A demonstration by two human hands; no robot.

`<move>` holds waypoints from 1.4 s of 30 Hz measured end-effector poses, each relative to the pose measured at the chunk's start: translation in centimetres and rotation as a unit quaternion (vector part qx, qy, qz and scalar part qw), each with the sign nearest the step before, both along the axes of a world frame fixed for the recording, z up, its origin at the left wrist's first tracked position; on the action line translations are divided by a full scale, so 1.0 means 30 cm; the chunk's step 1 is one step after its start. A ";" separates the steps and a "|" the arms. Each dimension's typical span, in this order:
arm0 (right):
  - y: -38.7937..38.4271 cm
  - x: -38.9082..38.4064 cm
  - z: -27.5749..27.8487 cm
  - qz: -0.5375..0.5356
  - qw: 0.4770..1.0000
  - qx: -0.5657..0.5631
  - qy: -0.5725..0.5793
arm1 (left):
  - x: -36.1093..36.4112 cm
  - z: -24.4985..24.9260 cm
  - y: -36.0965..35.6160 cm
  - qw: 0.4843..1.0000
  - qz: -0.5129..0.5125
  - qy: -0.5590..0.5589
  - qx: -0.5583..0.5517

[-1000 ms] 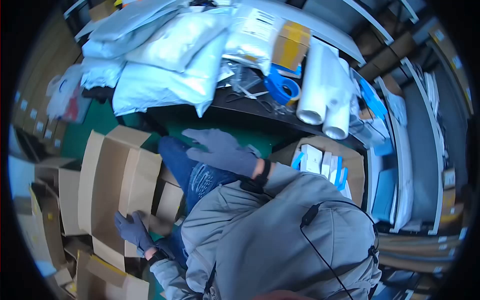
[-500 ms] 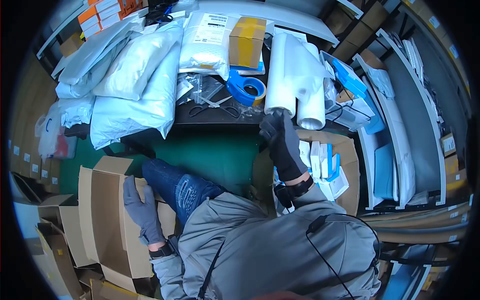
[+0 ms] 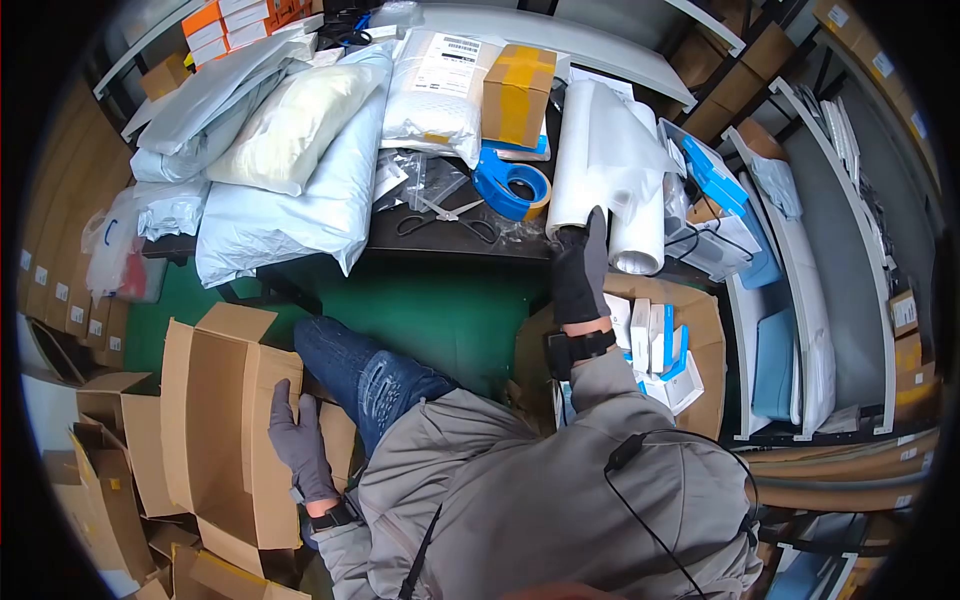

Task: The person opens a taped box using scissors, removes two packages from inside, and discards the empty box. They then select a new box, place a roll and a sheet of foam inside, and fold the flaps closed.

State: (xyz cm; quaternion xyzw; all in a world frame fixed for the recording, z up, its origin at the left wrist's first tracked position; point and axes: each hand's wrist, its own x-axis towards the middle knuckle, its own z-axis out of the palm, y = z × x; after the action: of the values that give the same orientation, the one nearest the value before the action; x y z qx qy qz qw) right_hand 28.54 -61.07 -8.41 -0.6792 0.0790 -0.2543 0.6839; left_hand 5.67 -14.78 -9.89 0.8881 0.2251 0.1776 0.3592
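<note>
My right hand (image 3: pixel 582 270), in a dark glove, is at the near end of a white plastic film roll (image 3: pixel 582 160), its fingers partly hidden at the roll's end. A second roll (image 3: pixel 638 225) stands just right of it. My left hand (image 3: pixel 302 445), in a grey glove, rests with fingers apart against the side of an open cardboard box (image 3: pixel 222 430); nothing is in it. Between the film and the parcels lie a blue tape dispenser (image 3: pixel 508 185) and scissors (image 3: pixel 447 220) on the dark table (image 3: pixel 400 236).
White and grey parcels (image 3: pixel 300 215) cover the table's left side, beside a taped brown box (image 3: pixel 518 97). Below my right hand, a large carton (image 3: pixel 705 340) holds small white and blue boxes. Shelves (image 3: pixel 790 290) stand at right; more open cartons (image 3: pixel 105 500) lie at lower left.
The view has shifted, so the table's contents appear further right. My right hand has turned more upright at the roll's end. My left hand remains beside the open box.
</note>
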 end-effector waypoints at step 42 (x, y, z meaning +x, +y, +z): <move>0.005 -0.144 0.083 0.216 0.806 0.545 -0.086 | -0.021 0.030 -0.002 0.992 -0.066 0.007 -0.109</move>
State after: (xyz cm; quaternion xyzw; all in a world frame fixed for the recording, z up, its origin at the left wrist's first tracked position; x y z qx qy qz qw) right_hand 24.22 -60.91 -5.93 -0.1697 -0.0028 -0.0727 0.9828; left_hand 5.03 -14.85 -9.01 0.8579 0.1867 0.1214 0.4630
